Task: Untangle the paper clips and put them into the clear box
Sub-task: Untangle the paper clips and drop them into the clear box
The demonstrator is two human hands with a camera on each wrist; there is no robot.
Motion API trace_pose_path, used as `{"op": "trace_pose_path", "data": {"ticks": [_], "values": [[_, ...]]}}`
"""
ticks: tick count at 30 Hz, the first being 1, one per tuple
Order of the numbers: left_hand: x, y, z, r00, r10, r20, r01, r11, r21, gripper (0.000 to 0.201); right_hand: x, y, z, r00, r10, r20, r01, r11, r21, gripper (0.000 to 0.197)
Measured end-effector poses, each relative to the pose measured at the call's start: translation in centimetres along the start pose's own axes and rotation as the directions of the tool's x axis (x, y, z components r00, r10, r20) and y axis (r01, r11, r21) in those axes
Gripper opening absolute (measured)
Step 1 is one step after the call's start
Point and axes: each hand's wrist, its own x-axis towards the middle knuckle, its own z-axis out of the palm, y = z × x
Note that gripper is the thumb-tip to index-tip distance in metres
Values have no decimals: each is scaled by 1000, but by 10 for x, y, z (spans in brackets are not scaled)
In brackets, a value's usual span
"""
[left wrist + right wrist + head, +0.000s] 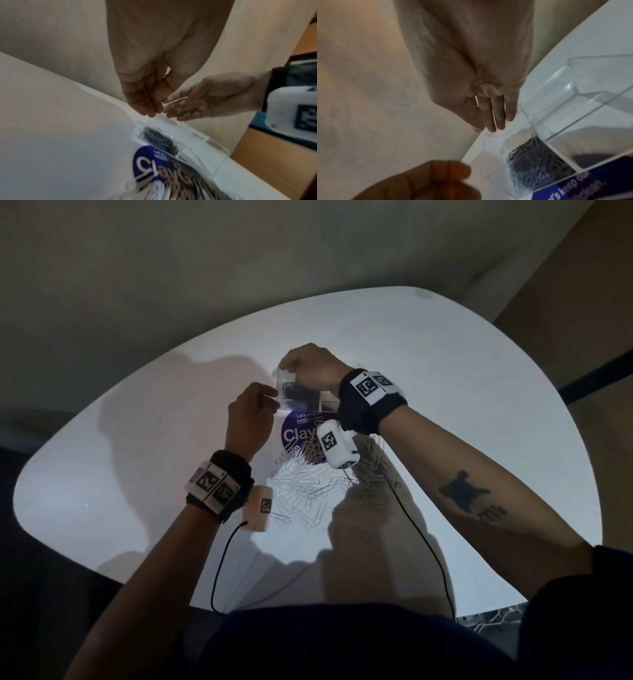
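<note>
Head view, nearest you: a loose heap of silver paper clips (301, 491) lies on the white table (102, 474), partly over a round purple sticker (298, 433), between your 2 forearms. The heap looks largely unsorted, so I judge the task to be at an early or middle stage.

Just beyond the sticker sits the clear box (301, 395), divided into compartments. 1 compartment holds a dark mass of clips (537, 166); the neighbouring compartments that show appear bare.

Your left hand (250, 419) is at the box's left side, fingers curled loosely. The left wrist view shows its fingertips (149, 108) drawn together near the box's far edge, but whether they pinch a clip or the plastic I cannot tell; blur hides it.

Your right hand (311, 368) is over the far edge of the box, fingers (498, 116) straight and close together, pointing down at the rim. They seem to touch a raised clear panel, probably the lid (573, 94), though a firm grasp is not evident.

Judgement: the step in hand is handling the box itself, opening or steadying it, or releasing a clip into it.

Next move calls for: return both hands to the near heap, isolate 1 linked group, and separate it by sliding the loops apart, not pulling. Keep the lid clear of the drop path.
</note>
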Motion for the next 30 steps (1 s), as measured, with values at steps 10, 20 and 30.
{"op": "trace_pose_path", "data": {"ticks": [10,20,30], "values": [[-14,-16,43,962,192,192,-263,833,486,24,-86,69,-14,940,112,-323,10,935,355,12],[-11,-13,57,929,279,242,-369,714,595,11,-144,143,14,936,144,-322,-142,989,28,14],[-6,-20,60,934,170,314,-339,702,627,14,-145,149,27,962,154,-224,-201,958,-206,20]]}}
